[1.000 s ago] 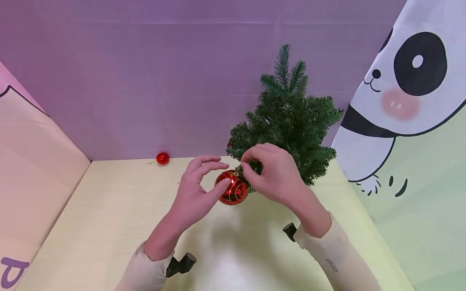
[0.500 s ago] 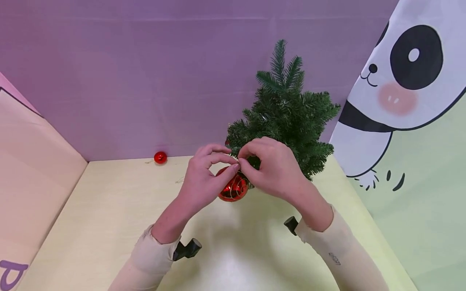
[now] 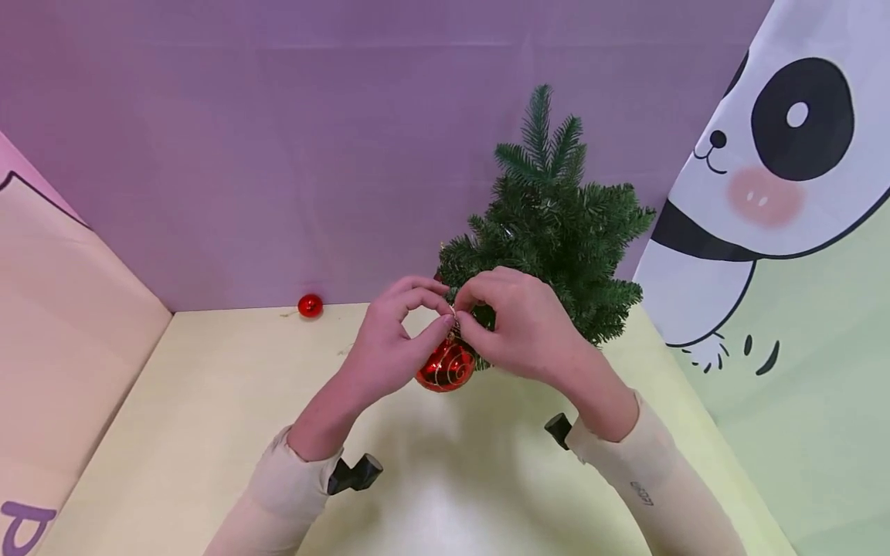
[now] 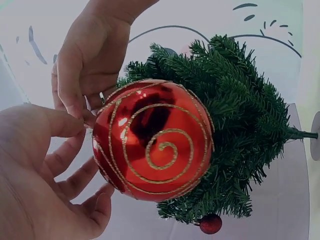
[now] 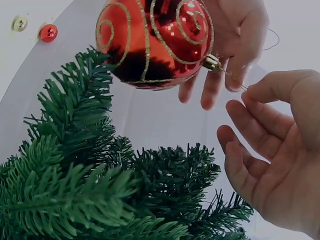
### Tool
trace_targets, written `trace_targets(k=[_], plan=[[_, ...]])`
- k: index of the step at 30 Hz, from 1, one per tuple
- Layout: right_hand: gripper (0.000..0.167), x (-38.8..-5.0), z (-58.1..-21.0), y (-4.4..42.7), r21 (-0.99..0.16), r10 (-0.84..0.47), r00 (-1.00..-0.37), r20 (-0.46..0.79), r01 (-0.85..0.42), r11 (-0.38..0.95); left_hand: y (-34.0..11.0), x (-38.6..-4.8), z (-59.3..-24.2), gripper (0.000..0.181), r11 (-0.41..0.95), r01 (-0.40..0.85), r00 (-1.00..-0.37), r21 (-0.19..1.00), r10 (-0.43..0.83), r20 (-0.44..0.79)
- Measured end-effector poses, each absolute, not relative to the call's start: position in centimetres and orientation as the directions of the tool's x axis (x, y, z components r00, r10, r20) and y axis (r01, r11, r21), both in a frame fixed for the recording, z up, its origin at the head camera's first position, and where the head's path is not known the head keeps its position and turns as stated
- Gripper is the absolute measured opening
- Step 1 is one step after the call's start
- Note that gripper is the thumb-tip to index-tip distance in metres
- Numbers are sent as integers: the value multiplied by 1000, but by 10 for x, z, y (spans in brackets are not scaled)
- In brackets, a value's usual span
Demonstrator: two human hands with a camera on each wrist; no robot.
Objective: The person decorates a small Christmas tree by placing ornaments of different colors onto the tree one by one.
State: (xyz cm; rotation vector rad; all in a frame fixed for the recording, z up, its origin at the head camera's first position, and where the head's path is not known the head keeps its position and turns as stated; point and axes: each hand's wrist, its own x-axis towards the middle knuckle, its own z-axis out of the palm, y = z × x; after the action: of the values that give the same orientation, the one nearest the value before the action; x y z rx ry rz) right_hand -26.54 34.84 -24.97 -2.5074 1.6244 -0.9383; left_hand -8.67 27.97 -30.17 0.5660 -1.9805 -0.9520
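A large red Christmas bauble with gold glitter swirls hangs below my fingertips, in front of a small green artificial Christmas tree. My right hand pinches the thin gold string that runs from the bauble's gold cap. From the other side, my left hand brings thumb and index finger together on the same string, close to the right fingertips. Seen from the left wrist, the bauble covers part of the tree.
A small red bauble lies on the pale table near the purple backdrop. Beside it, a gold bauble shows in the right wrist view. A dark red glitter bauble is at the tree's branches.
My left hand has moved right from beside the bauble, and its spread thumb and index finger have come together at the string. The right hand keeps its pinch in nearly the same place.
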Motion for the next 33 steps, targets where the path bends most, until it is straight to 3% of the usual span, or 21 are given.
trace_targets(k=[4,12,18,27,33], plan=[[5,-266,-249,348,-314,-824,283,491,-825,-470,279,-87,-301,5,604,-7,-568,797,-658,494],[6,-267,-250,348,-302,-844,280,458,-844,-443,282,-86,-303,5,674,-10,-505,738,-641,578],[7,-268,-258,350,-284,-853,281,440,-857,-429,283,-86,-302,7,729,-69,-513,681,-612,602],[7,-268,-270,352,-384,-778,153,609,-802,-458,273,-82,-292,4,770,-111,-609,628,-552,569],[5,-267,-272,350,-368,-731,107,674,-810,-457,271,-86,-290,3,754,-103,-608,649,-564,559]])
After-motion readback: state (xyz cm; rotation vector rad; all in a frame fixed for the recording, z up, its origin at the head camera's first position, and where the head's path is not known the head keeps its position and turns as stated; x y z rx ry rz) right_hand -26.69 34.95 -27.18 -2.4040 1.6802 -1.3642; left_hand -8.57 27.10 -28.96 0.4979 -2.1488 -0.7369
